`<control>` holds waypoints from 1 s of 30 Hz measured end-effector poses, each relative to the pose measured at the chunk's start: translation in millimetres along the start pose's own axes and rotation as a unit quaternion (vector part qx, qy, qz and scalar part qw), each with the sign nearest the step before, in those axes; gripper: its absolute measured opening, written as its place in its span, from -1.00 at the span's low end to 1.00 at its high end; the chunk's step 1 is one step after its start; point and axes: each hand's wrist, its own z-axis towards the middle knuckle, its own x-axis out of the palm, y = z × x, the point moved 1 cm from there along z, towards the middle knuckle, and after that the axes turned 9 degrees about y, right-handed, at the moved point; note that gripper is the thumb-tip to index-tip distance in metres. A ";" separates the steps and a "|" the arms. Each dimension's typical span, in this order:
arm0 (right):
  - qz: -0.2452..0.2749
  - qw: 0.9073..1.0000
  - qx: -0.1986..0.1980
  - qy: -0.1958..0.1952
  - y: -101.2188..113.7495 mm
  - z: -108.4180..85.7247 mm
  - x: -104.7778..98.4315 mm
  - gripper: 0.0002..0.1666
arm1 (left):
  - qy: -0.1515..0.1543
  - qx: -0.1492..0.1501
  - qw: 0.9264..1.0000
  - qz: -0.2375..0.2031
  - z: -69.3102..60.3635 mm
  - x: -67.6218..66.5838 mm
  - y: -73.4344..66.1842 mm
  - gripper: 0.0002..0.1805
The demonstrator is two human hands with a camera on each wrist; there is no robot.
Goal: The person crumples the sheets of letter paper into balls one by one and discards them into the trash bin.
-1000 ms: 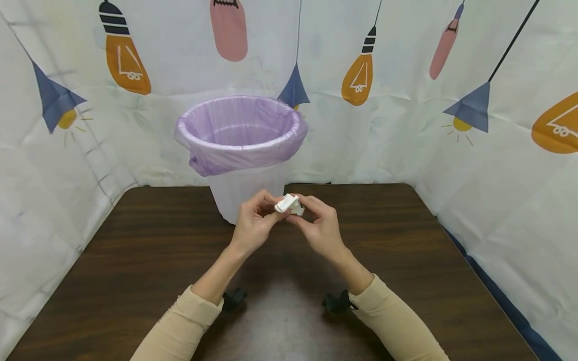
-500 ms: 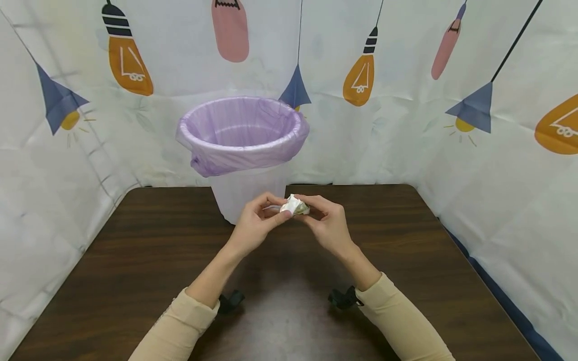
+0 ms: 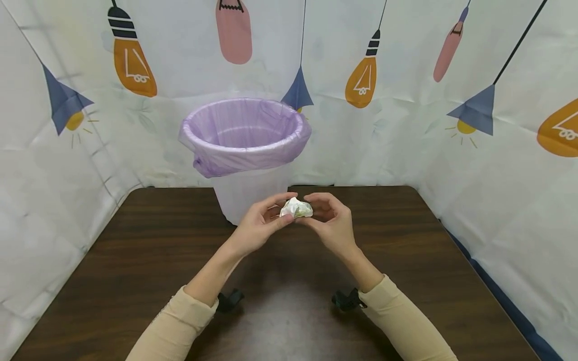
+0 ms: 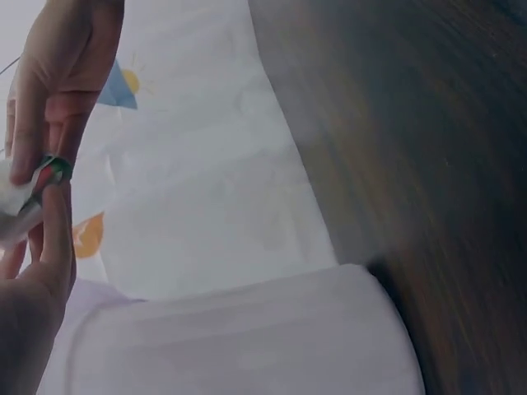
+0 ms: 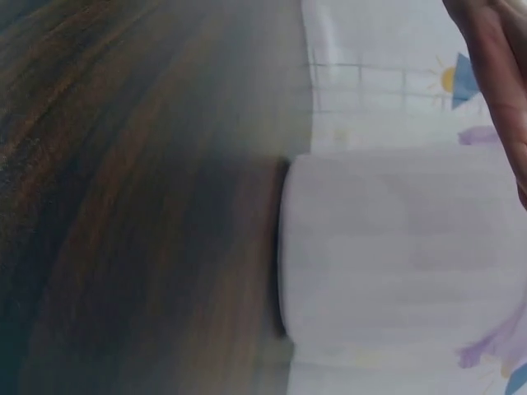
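A small crumpled wrapper (image 3: 296,208), white and shiny, is held up between both hands over the far half of the table (image 3: 180,260). My left hand (image 3: 255,225) pinches its left side, thumb in front and fingers behind. From the other side my right hand (image 3: 333,224) grips it with curled fingers and the thumb low at its edge. Green and red print shows on the wrapper (image 4: 51,173) in the left wrist view. Only part of a hand appears in the right wrist view, and the wrapper is out of sight there.
Just behind the hands, left of middle, stands a white bin (image 3: 250,193) with a purple liner (image 3: 253,160) folded over its rim. White cloth walls (image 3: 397,140) printed with lamps, bulbs and pencils close in the back and sides.
The wrapper has turned between the fingers and looks more rounded and crumpled. My right hand has shifted slightly right, its fingers more spread. The bin has not moved.
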 end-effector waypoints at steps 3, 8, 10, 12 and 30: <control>0.016 1.000 -0.002 -0.025 -0.4 -2.5 1.9 -0.51 | -0.019 0.018 1.000 0.001 0.6 4.2 1.9 -0.54; 0.037 0.998 -0.017 -0.048 -0.3 -2.9 8.9 -0.63 | -0.072 0.042 0.997 0.007 1.8 11.6 5.4 -0.62; 0.032 0.998 -0.019 -0.046 -1.4 -3.4 11.5 -0.63 | -0.098 0.046 0.994 0.017 2.2 13.4 7.5 -0.65; 0.035 0.999 -0.017 -0.028 -3.0 -4.5 13.1 -0.58 | -0.127 0.049 0.990 0.026 2.7 14.0 10.2 -0.67; 0.048 0.998 0.023 -0.044 4.6 -2.9 7.4 -0.87 | -0.141 0.059 0.981 0.118 7.7 18.6 10.2 -0.68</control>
